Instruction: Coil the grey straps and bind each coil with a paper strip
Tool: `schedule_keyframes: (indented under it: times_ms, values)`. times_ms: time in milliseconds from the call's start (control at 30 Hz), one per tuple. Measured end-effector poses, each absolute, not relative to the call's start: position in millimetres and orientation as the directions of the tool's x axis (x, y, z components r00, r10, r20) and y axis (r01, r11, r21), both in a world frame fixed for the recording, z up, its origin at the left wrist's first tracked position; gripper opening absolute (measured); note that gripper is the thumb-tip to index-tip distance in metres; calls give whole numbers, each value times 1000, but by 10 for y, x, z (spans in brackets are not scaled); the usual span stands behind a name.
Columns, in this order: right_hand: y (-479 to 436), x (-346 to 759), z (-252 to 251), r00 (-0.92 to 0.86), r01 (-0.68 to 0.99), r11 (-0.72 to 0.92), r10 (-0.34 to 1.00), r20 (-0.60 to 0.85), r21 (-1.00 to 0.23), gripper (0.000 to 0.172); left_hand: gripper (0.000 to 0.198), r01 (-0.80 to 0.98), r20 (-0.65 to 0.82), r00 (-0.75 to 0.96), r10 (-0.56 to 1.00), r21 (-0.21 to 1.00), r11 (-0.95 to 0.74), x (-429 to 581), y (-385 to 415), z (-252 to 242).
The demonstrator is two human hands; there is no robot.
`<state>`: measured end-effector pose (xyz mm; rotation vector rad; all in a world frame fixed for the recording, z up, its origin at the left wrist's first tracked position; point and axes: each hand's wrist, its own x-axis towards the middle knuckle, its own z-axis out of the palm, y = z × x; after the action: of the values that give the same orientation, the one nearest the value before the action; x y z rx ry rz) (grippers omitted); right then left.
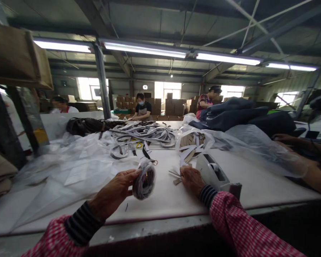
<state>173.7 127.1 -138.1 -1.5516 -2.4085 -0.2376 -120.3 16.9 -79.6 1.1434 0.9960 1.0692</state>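
My left hand (116, 189) grips a coiled strap (144, 180), rolled into a ring that looks wrapped in clear film, and holds it above the white table. A buckle (155, 162) shows just beyond the coil. My right hand (191, 178) is down on the table with its fingers closed at a few thin pale strips (176, 181); the fingertips are partly hidden. Right beside that hand stands a grey tape dispenser (212, 169). Behind it lies an open clear bag (194, 141) with paper strips and tags in it.
Grey straps (147, 134) lie tangled at the table's middle, with dark straps (82, 125) to their left. Clear plastic bags (77, 164) cover the left side. Dark blue cloth (238, 114) is piled at right, near another person's arm (310, 171). Several co-workers are beyond.
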Motion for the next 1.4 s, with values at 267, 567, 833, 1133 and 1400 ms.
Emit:
schedule_keyframes:
  times_ms: [267,567,833,1133,1400]
  values:
    - [767,1583,-919,-333,836,479,832,444,-269,17,36,-207,-104,163,981,969,138,-1119,198,-838]
    - [280,1282,-875,-448,224,343,868,216,-912,17,35,-190,-17,229,973,980,61,-1072,180,-803]
    - [193,1174,-912,-466,116,245,869,165,-963,21,33,-196,2,202,979,980,38,-1161,159,-826]
    - [336,1006,-993,-512,-22,204,839,186,-979,27,33,-168,30,252,967,986,13,-1134,116,-794]
    - [336,889,-1067,-525,-49,217,825,210,-975,23,32,-168,24,222,975,986,14,-1187,132,-839]
